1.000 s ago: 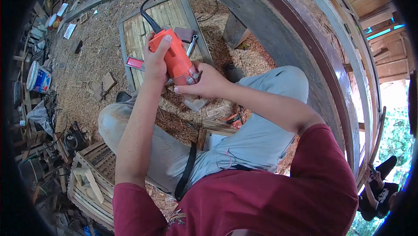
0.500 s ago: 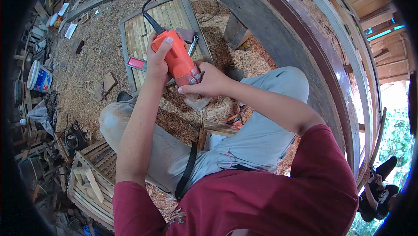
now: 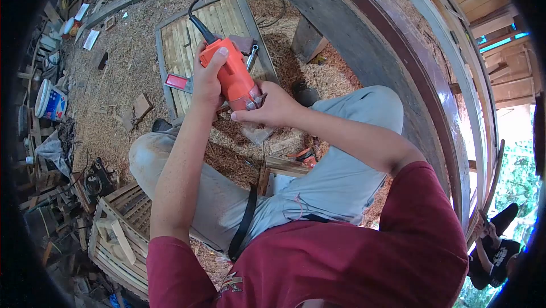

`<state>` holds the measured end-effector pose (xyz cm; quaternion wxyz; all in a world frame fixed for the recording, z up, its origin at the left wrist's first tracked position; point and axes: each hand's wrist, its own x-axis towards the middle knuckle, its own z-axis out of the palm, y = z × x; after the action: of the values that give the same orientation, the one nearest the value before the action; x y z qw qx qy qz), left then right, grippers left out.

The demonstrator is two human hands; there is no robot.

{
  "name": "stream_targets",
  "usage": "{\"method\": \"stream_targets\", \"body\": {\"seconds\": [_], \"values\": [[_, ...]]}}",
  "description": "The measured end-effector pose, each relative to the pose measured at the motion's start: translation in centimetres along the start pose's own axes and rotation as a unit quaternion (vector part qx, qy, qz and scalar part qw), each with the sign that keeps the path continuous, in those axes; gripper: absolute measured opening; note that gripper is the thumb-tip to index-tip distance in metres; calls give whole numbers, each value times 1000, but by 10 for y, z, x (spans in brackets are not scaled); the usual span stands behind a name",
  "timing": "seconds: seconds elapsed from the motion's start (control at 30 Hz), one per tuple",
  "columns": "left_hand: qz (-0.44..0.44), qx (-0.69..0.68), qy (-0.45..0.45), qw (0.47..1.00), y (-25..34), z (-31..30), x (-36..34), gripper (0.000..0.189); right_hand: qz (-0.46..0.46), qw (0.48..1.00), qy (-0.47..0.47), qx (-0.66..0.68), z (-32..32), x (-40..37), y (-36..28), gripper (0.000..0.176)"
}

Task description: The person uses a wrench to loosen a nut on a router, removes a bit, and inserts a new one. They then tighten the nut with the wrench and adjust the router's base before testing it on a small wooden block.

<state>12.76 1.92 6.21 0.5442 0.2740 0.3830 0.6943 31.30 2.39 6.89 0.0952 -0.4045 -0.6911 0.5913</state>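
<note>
An orange trim router (image 3: 234,75) with a black cord is held up above my lap, tilted with its cord end away from me. My left hand (image 3: 209,75) wraps around its upper body, thumb on the housing. My right hand (image 3: 268,105) grips the lower end by a metal clamp-like part, and the fingers beneath are partly hidden. Behind the router, a slatted wooden panel (image 3: 170,46) lies on the ground. On it are a metal wrench (image 3: 252,57), a brown block (image 3: 242,44) and a red-and-white rectangular item (image 3: 177,82) near my left wrist.
Sawdust covers the ground. A long curved timber (image 3: 352,41) stands on my right. A wooden frame (image 3: 273,171) and an orange-and-black tool (image 3: 307,155) lie between my legs. Left are a white bucket (image 3: 51,102) and slatted woodwork (image 3: 119,240). Another person (image 3: 493,251) is at far right.
Both hands keep their hold on the router, which has barely shifted. The view has moved very slightly. The person at far right has changed arm position a little.
</note>
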Motion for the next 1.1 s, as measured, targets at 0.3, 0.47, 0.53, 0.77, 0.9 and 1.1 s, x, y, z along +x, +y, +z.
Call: {"method": "stream_targets", "body": {"seconds": [0.3, 0.47, 0.53, 0.77, 0.9, 1.1], "values": [[-29, 13, 31, 999, 2, 0, 5, 57, 21, 996, -46, 70, -7, -2, -15, 66], [-34, 81, 6, 996, 24, 7, 11, 60, 22, 976, -44, 210, 1, 10, -1, 71], [-46, 90, -15, 995, 32, -2, 19, 62, 25, 967, -43, 250, 3, 13, -3, 71], [-64, 246, 78, 964, 50, -28, 35, 82, 22, 945, 22, 326, -2, 40, 1, 62], [-112, 265, 107, 952, 58, -36, 34, 78, -10, 921, 75, 381, -5, 62, -7, 54], [-61, 270, 133, 952, 64, -38, 33, 79, -136, 925, 146, 324, 8, 98, -7, 59]]}}
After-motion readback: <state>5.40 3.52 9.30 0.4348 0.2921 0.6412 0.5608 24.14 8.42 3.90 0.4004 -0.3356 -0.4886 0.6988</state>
